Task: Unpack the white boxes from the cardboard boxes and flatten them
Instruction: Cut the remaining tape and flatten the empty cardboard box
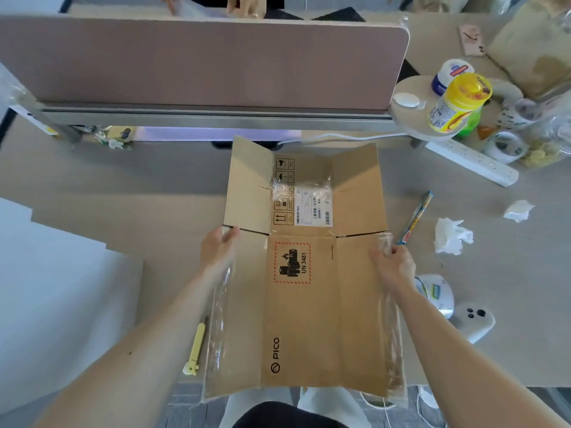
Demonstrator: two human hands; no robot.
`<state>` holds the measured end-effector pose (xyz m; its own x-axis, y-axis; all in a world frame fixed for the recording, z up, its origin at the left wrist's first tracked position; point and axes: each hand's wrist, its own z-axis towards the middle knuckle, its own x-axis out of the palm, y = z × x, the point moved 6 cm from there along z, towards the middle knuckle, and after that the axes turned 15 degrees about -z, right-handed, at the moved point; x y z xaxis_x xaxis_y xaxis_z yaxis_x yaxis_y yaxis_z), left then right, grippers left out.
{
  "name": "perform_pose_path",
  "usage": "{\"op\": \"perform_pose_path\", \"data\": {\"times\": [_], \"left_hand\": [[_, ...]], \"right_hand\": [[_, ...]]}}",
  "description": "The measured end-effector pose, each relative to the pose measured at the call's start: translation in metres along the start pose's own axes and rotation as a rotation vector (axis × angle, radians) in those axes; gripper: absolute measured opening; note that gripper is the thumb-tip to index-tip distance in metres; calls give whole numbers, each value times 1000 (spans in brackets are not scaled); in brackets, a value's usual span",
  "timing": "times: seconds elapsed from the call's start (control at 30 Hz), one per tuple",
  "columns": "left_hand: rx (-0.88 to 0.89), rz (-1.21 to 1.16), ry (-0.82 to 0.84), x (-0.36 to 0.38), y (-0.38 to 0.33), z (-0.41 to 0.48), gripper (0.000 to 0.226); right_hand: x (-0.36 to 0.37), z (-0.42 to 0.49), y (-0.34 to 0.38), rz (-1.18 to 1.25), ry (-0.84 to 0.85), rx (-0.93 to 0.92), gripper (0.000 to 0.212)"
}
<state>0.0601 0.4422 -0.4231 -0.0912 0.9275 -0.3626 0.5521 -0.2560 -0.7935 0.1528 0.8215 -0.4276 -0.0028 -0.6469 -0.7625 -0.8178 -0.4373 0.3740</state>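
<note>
A brown cardboard box [304, 316], printed PICO and UN 3481, lies nearly flat on the desk in front of me, its flaps spread at the far end. Clear tape strips hang along both long edges. My left hand [217, 250] grips the box's left edge near the flap slit. My right hand [394, 265] pinches the right edge with its tape. White flat boxes [52, 291] lie stacked at the left of the desk.
A yellow utility knife [195, 350] lies by my left forearm. Crumpled tissues [451, 236], a striped pen [415, 217], a white controller [471, 319] and a power strip [475, 162] sit at the right. A divider panel [197, 60] backs the desk; another person's hands [244, 6] show beyond it.
</note>
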Motion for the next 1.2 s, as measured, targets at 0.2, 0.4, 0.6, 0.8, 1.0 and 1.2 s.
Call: {"op": "perform_pose_path", "data": {"times": [0.2,0.4,0.6,0.8,1.0,1.2], "left_hand": [[135,-87,-72,-22,-45,-51,37],[323,-130,-146,-58,-105,-115,29],[532,-240,-217,-110,-172,-181,38],[740,-285,-312,-170,-254,-262,42],[894,-306,-441,-244,-331,-341,40],[952,-386,-598,-350,-367,-394,40]], "right_hand": [[-49,-32,13,127,-107,-142,34],[-108,-70,36,228,-182,-329,34],[-176,-123,79,332,-259,-530,27],[-255,-190,138,386,-377,-718,28],[-320,-257,203,456,-390,-929,18],[-344,-338,284,526,-339,-1102,30]]}}
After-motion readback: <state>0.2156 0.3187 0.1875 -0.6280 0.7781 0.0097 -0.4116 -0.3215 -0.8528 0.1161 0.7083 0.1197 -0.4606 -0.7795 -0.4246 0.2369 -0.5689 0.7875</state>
